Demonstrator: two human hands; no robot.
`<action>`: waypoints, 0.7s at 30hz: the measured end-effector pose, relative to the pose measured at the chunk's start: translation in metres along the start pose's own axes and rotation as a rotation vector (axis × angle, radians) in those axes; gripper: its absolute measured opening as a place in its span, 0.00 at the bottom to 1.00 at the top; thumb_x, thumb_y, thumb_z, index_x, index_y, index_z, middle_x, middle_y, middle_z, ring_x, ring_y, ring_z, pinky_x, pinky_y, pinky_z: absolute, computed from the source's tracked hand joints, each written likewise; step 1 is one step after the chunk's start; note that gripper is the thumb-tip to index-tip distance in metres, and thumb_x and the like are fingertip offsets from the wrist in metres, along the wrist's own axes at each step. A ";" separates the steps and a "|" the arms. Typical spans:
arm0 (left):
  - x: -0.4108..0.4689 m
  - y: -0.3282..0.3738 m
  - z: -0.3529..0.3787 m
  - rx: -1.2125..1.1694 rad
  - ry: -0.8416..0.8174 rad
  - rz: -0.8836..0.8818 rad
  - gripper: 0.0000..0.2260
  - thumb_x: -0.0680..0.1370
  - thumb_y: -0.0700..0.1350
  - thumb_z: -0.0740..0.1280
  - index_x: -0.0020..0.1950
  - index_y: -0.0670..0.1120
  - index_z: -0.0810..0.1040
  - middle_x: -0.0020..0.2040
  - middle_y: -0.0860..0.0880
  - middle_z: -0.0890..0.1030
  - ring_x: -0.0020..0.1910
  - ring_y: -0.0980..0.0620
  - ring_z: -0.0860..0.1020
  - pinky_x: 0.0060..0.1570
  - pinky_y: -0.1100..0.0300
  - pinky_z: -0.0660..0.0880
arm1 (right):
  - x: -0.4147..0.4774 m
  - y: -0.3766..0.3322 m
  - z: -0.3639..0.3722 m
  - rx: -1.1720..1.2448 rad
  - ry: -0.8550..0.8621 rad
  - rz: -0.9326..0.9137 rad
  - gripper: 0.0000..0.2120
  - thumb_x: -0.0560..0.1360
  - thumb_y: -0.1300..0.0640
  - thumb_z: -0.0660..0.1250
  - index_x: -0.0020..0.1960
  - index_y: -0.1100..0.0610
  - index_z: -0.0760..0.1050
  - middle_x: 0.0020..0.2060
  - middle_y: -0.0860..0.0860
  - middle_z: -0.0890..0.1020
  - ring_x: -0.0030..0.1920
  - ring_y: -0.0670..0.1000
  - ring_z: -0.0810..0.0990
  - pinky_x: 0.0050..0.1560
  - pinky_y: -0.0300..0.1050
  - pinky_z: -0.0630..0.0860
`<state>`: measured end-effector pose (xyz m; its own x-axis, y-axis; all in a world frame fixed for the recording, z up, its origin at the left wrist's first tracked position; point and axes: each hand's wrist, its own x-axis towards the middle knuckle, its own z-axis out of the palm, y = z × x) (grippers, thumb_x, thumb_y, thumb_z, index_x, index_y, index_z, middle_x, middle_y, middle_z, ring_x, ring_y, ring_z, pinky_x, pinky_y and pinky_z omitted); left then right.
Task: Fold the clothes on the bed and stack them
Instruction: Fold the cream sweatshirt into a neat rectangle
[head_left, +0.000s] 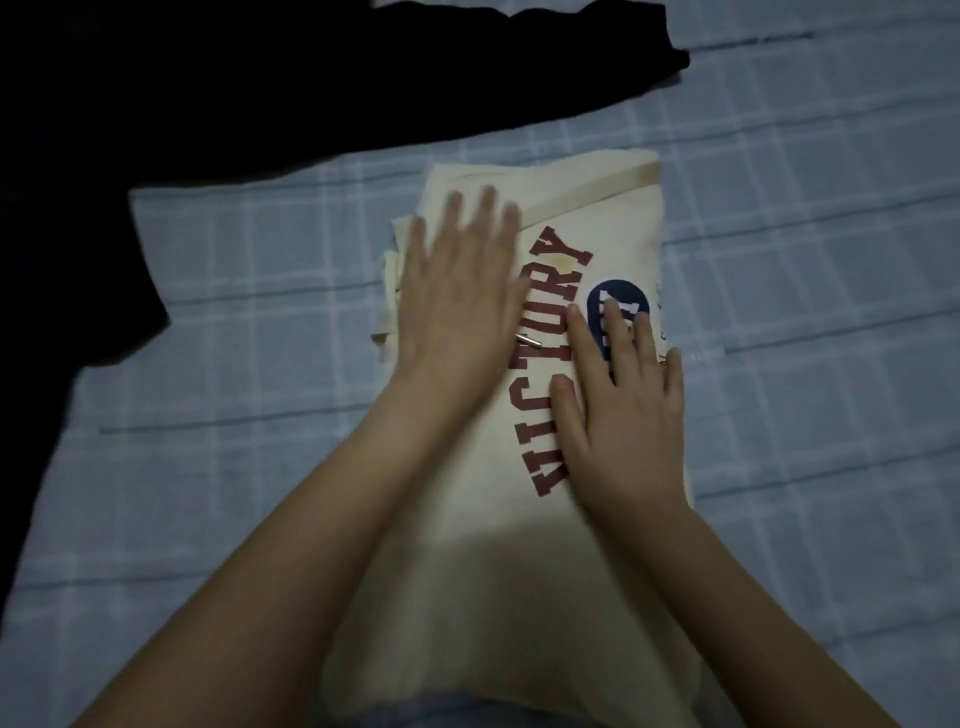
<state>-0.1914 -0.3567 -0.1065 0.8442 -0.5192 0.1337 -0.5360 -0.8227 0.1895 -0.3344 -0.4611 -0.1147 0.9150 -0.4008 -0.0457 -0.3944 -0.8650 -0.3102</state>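
A cream sweatshirt (613, 228) with red "VICTORY" lettering and a dark blue round patch lies folded into a long strip in the middle of the bed. My left hand (457, 291) lies flat on its upper left part, fingers straight and slightly blurred. My right hand (623, 405) presses flat on the lettering and the blue patch, fingers spread. A small metal drawstring tip (529, 340) shows between the two hands. Folded layers stick out at the garment's left edge.
A black garment (260, 78) is spread across the top and left of the bed. The light blue checked sheet (805, 260) lies bare to the right of the sweatshirt and on its lower left.
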 end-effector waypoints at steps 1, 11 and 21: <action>-0.016 0.006 0.005 -0.003 -0.033 0.116 0.26 0.83 0.56 0.44 0.80 0.48 0.54 0.80 0.47 0.55 0.79 0.46 0.51 0.77 0.44 0.47 | -0.003 0.002 0.003 -0.020 0.000 -0.008 0.27 0.82 0.44 0.44 0.80 0.43 0.48 0.81 0.48 0.51 0.81 0.51 0.46 0.78 0.56 0.41; -0.048 0.002 0.018 -0.062 -0.208 0.112 0.26 0.84 0.56 0.44 0.80 0.49 0.51 0.80 0.49 0.54 0.79 0.49 0.50 0.77 0.47 0.42 | -0.012 0.006 0.010 -0.046 -0.034 -0.035 0.28 0.82 0.42 0.44 0.81 0.45 0.48 0.81 0.49 0.52 0.81 0.52 0.45 0.79 0.57 0.42; -0.144 0.019 0.033 -0.064 -0.266 0.117 0.27 0.83 0.58 0.44 0.80 0.49 0.50 0.80 0.45 0.52 0.79 0.45 0.49 0.75 0.39 0.51 | -0.062 0.016 0.031 -0.068 -0.012 -0.015 0.29 0.82 0.44 0.50 0.81 0.50 0.51 0.81 0.51 0.53 0.80 0.54 0.49 0.77 0.61 0.49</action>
<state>-0.3226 -0.3054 -0.1537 0.7453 -0.6592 -0.0999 -0.6225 -0.7417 0.2499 -0.3953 -0.4407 -0.1466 0.9215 -0.3848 -0.0528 -0.3855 -0.8894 -0.2457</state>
